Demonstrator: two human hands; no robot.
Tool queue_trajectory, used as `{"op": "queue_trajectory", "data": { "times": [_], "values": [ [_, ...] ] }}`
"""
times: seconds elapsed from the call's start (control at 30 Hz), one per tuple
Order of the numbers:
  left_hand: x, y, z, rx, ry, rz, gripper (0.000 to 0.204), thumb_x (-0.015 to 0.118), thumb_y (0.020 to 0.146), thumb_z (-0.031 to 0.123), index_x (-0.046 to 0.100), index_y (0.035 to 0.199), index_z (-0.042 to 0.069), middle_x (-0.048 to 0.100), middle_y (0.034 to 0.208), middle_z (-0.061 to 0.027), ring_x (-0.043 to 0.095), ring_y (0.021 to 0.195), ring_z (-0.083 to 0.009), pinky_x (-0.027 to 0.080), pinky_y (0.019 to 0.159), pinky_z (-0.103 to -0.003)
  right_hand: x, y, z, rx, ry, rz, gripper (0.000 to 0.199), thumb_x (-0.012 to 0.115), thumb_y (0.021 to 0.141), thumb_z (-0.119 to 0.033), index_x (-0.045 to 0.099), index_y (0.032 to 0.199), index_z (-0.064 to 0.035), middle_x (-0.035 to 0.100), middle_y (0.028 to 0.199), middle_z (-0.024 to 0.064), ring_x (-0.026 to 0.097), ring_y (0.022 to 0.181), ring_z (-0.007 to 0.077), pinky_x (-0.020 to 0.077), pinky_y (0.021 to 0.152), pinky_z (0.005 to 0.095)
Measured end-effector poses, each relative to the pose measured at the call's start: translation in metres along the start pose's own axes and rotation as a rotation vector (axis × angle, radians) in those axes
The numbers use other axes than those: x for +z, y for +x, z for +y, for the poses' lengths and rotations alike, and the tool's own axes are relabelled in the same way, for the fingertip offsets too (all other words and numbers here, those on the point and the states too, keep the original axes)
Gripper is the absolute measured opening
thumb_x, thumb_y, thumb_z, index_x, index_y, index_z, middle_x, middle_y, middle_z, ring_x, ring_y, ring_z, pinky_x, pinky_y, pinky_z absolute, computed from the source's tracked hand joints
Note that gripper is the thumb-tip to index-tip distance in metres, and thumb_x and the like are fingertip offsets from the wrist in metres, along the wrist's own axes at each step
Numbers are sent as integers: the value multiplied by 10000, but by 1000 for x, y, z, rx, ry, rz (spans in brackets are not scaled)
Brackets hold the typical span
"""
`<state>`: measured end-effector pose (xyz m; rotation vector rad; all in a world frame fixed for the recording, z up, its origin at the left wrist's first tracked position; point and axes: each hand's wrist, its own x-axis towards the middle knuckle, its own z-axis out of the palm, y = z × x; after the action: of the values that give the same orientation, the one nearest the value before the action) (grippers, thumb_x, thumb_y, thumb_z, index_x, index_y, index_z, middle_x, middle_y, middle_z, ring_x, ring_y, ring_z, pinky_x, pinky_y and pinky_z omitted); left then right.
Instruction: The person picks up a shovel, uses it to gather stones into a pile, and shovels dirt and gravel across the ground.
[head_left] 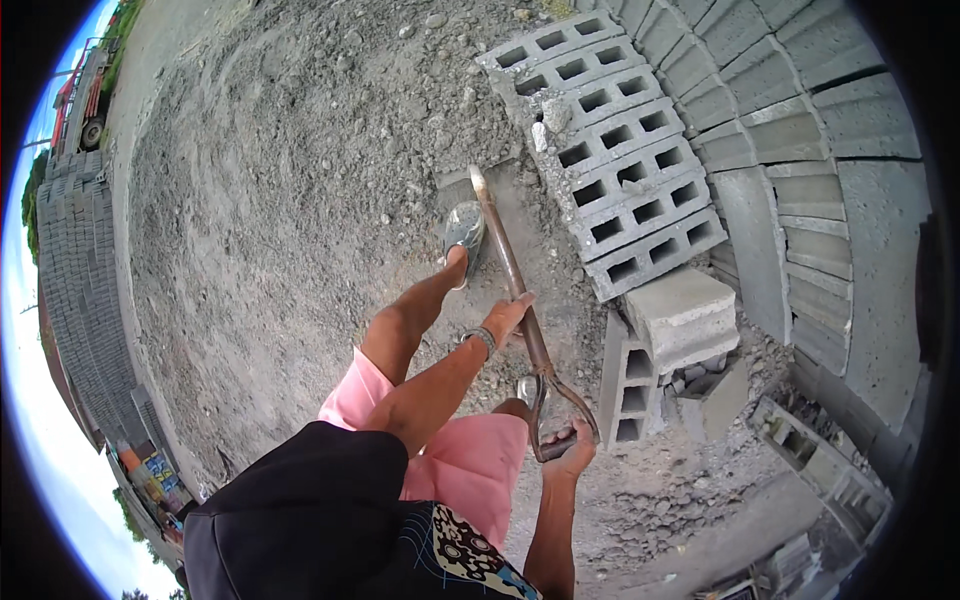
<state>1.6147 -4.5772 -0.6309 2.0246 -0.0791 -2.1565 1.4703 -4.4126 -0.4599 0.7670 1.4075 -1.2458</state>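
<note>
A shovel (508, 246) with a long brown shaft and a D-shaped grip slants across the middle. Its lower end meets the grey gravel (340, 160) beside my forward shoe (464, 228); the blade is mostly hidden in or against the ground. Partway down the shaft, my left hand (508, 316) is wrapped round it, a band on that wrist. My right hand (574, 448) grips the crossbar of the D-handle, low and to the right.
A row of hollow concrete blocks (625, 135) lies right of the shovel, with a solid-looking block (682, 318) nearer me. Stacked concrete blocks (800, 230) form a wall at far right. Broken blocks (820, 455) lie lower right. Another block stack (80, 270) and a truck (88, 100) stand far left.
</note>
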Motion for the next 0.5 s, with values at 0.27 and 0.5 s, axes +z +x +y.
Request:
{"op": "queue_trajectory", "data": {
  "times": [0.27, 0.5],
  "values": [
    [-66, 146, 156, -77, -69, 222, 238, 631, 885, 197, 516, 934, -5, 599, 734, -118, 589, 538, -245, 510, 470, -419, 50, -41, 32, -248, -342, 628, 156, 648, 796, -176, 515, 775, -98, 431, 593, 15, 435, 423, 171, 385, 414, 312],
    [-54, 118, 126, 44, -198, 128, 157, 614, 868, 127, 497, 928, 41, 571, 704, -95, 589, 532, -240, 510, 467, -414, 8, -22, 40, -359, -317, 654, 150, 605, 822, -128, 522, 723, -52, 422, 525, 17, 413, 377, 141, 344, 343, 298]
  ]
}}
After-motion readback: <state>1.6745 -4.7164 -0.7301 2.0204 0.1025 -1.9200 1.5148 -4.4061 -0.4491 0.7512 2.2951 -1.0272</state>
